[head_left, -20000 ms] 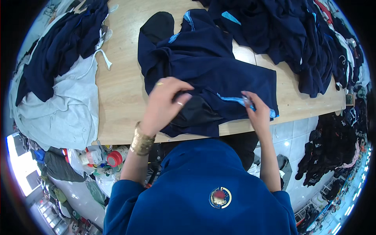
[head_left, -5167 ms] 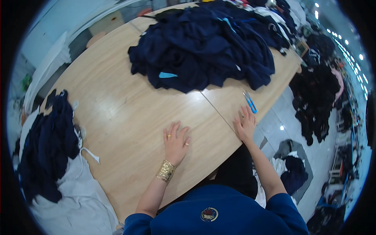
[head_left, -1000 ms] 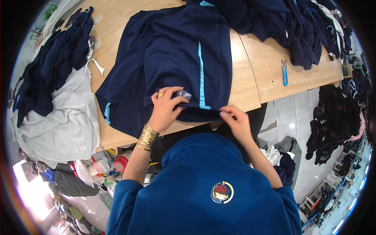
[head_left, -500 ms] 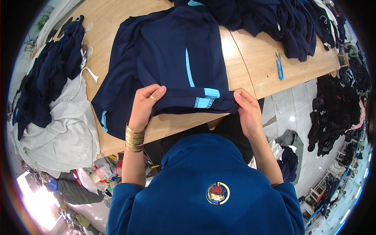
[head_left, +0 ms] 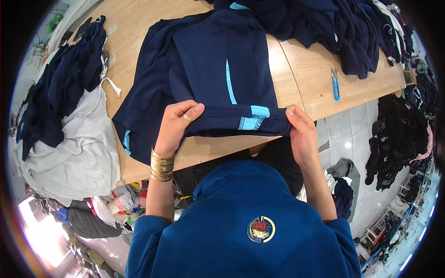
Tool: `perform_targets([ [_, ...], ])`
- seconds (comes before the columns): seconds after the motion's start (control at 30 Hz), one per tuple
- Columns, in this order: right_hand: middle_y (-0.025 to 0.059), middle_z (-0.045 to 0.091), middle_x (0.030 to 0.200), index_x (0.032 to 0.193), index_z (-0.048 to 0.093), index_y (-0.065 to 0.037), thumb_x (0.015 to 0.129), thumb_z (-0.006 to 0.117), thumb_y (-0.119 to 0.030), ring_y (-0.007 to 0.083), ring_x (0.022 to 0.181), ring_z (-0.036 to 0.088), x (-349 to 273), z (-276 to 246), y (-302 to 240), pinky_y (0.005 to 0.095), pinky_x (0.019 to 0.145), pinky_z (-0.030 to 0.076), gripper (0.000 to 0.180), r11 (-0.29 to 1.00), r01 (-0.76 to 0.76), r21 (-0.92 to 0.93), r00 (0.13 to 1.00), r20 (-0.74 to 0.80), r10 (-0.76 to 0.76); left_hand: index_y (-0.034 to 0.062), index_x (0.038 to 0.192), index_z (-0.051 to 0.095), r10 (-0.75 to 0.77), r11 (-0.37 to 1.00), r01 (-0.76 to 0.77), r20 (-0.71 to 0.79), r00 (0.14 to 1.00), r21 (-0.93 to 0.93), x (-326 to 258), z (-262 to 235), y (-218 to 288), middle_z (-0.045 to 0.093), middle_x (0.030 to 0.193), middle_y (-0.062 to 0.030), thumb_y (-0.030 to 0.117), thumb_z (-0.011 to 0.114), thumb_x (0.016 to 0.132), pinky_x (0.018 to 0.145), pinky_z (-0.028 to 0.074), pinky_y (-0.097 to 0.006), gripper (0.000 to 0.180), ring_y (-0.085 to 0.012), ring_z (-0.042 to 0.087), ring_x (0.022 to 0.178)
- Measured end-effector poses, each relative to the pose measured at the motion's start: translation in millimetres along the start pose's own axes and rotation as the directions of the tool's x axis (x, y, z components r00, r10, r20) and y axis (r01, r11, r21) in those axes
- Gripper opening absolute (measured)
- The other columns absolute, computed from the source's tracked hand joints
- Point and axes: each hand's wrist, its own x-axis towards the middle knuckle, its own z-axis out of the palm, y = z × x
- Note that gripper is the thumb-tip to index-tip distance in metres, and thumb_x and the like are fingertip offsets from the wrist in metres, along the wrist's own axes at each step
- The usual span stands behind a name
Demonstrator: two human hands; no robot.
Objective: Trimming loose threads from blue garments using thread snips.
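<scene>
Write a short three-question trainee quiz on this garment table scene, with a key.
1. True or false: both hands grip the near edge of the navy garment.
2. Which lies on the wooden table to the person's right? A) blue thread snips B) a steam iron C) a tape measure
3. Fill in: the left hand wears a ring and, at the wrist, a stack of gold ____.

Key:
1. True; the right hand holds the other end.
2. A, the blue thread snips.
3. Bangles.
</scene>
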Motion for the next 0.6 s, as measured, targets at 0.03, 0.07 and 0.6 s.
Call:
perform_targets([
  [0.03,-0.0059,0.052,0.08,0.087,0.056,-0.003,0.09,0.05,-0.014,0.0016,0.078,0.044,0,1,-1,0.0168,0.074,0.032,0.013,1.0,-0.006,-0.001,1.0,-0.01,0.006,-0.0023,0.072,0.059,0.001,1.0,-0.001,-0.009,1.0,0.002,0,0,1,0.048,0.062,0.0067,0.016,0.061,0.085,0.055,0.031,-0.018,0.022,-0.0011,0.038,0.06],
  [0.07,-0.0059,0.052,0.08,0.087,0.056,-0.003,0.09,0.05,-0.014,0.0016,0.078,0.044,0,2,-1,0.0168,0.074,0.032,0.013,1.0,-0.005,-0.001,1.0,-0.013,0.005,-0.0022,0.072,0.059,0.002,1.0,-0.002,-0.019,1.0,0.003,-1,0,1,0.048,0.063,0.0068,0.016,0.061,0.085,0.055,0.031,-0.018,0.022,-0.0012,0.038,0.06],
  [0.6,-0.0047,0.052,0.078,0.084,0.055,-0.004,0.09,0.049,-0.014,0.0022,0.076,0.045,0,16,0,0.0177,0.071,0.034,0.013,0.999,-0.024,-0.044,0.994,0.106,0.028,0.0018,0.091,0.06,0.245,0.887,-0.355,0.352,0.904,0.294,15,62,9,0.059,0.085,-0.0027,0.013,0.059,0.084,0.076,0.041,-0.026,0.013,-0.0142,0.052,0.081],
])
